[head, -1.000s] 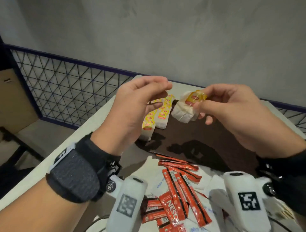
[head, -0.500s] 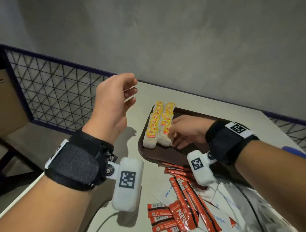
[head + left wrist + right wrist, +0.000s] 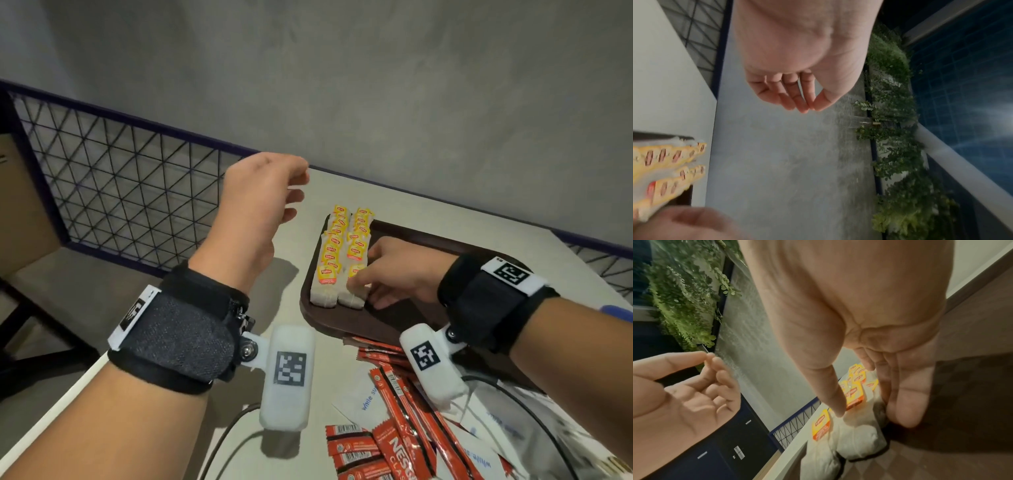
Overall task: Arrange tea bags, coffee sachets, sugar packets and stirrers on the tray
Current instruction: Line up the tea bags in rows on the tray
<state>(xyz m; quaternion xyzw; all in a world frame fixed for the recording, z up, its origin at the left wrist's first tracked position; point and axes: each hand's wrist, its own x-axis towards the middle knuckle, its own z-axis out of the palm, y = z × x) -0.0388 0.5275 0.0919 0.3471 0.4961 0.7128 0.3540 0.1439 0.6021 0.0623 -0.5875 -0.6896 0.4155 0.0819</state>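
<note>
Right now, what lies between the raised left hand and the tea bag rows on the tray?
Only bare table top, seen in the head view. The left hand hovers, holding nothing, left of the tea bags on the tray.

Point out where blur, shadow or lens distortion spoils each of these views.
Head view: sharp, wide-angle bend at the edges, left hand casting a soft shadow on the table. Left wrist view: tea bags smeared by blur. Right wrist view: right hand looms large, shading the tray.
</note>
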